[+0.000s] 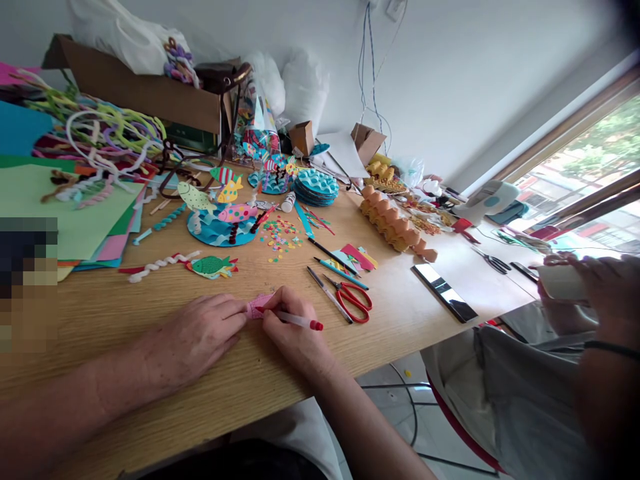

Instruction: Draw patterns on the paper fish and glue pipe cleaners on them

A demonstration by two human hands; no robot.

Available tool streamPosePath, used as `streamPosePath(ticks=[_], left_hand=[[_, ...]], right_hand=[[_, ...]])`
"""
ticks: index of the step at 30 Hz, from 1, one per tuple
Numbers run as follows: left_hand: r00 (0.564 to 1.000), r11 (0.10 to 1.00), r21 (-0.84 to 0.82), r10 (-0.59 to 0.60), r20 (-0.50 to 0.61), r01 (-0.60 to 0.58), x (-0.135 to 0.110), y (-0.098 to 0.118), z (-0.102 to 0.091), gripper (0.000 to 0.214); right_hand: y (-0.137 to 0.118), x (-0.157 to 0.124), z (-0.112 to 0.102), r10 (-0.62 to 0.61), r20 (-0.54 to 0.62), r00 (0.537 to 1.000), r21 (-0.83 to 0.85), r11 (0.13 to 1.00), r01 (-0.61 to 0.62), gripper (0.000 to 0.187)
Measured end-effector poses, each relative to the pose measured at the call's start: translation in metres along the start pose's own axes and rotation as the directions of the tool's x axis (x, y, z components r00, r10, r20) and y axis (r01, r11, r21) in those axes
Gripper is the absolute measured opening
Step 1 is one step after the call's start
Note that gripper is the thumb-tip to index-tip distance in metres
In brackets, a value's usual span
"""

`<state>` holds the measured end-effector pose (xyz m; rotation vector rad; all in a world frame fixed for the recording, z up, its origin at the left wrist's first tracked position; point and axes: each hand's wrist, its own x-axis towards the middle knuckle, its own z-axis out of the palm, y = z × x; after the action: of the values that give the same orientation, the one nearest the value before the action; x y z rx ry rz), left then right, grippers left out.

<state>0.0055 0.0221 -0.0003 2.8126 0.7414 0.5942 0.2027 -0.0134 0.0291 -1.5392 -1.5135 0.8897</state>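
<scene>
My left hand lies on the wooden table, its fingertips pressing down a small pink paper piece. My right hand is closed around a white pen with a red cap, its tip at the pink piece. A green paper fish lies just beyond my hands. Red-handled scissors rest to the right of my right hand.
Paper fish on a blue wavy disc, confetti, pencils, coloured paper sheets, pipe cleaners and a cardboard box crowd the table's far side. A phone lies near the right edge. Another person sits at right, hands holding a white object.
</scene>
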Motion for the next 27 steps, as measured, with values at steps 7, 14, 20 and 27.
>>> streamPosePath(ticks=[7,14,20,27], left_hand=[[1.000,1.000,0.009,-0.005,0.000,0.005,-0.0007,-0.0001,0.0003,0.031],[1.000,1.000,0.028,0.006,0.018,-0.006,0.0005,0.0011,-0.0012,0.033],[0.999,0.999,0.048,0.002,0.038,-0.004,0.0007,0.0011,-0.0012,0.033],[1.000,0.999,0.034,0.014,0.010,-0.014,0.0007,0.0008,-0.0006,0.032]], right_hand=[[0.0081,-0.0004,0.0008,-0.050,-0.061,0.997,0.003,0.999,0.051,0.008],[0.0061,-0.0008,0.0010,-0.025,-0.032,0.999,-0.015,1.000,0.025,0.011],[0.0101,0.0002,0.0032,-0.023,-0.018,1.000,0.000,1.000,0.023,0.011],[0.0066,-0.0005,0.0031,-0.034,-0.031,0.999,-0.043,0.999,0.033,0.012]])
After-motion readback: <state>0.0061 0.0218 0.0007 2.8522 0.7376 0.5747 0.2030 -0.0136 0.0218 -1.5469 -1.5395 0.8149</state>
